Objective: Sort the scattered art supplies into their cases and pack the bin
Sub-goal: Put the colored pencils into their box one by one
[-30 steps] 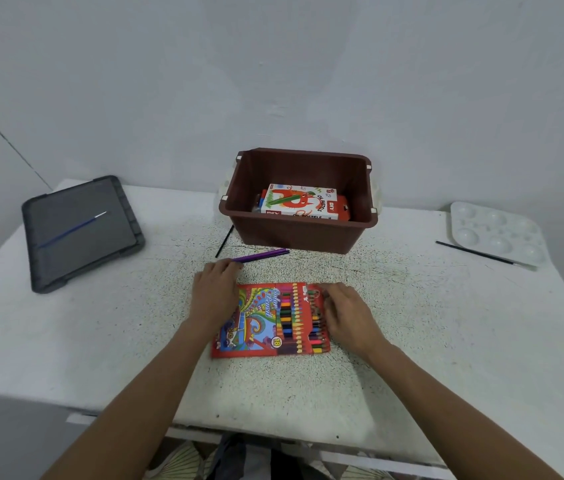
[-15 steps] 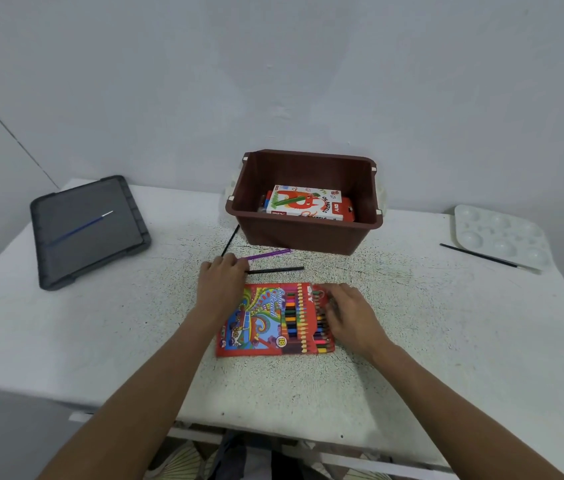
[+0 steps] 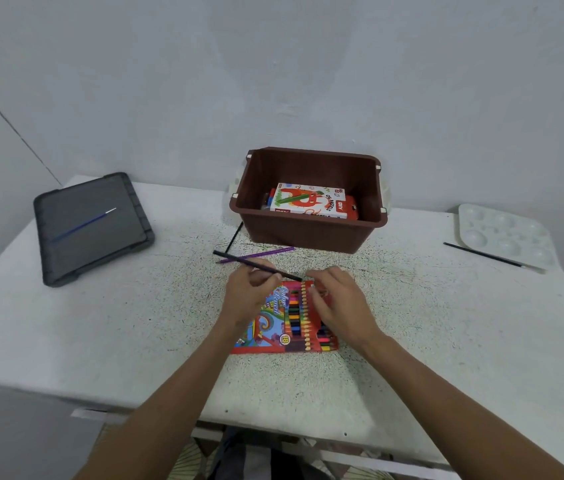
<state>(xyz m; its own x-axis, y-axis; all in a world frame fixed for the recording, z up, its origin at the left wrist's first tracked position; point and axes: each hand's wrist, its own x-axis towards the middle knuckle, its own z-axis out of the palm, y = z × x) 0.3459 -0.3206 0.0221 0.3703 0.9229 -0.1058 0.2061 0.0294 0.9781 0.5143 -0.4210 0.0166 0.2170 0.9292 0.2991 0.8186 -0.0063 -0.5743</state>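
Pencil (image 3: 232, 258), slim and black, in pinch of left grip (image 3: 249, 296); right grip (image 3: 340, 303) tight on flat cardboard case (image 3: 284, 315).

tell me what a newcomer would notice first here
A bright red colour pencil box lies mid-table, the left hand pinching a black pencil over its top edge and the right hand touching its top corner. Behind stands a brown bin holding an oil pastels box.

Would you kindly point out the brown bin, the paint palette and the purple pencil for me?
brown bin (image 3: 308, 237), head view, on its front wall.
paint palette (image 3: 496, 227), head view, on its middle, between the wells.
purple pencil (image 3: 266, 253), head view, on its shaft.
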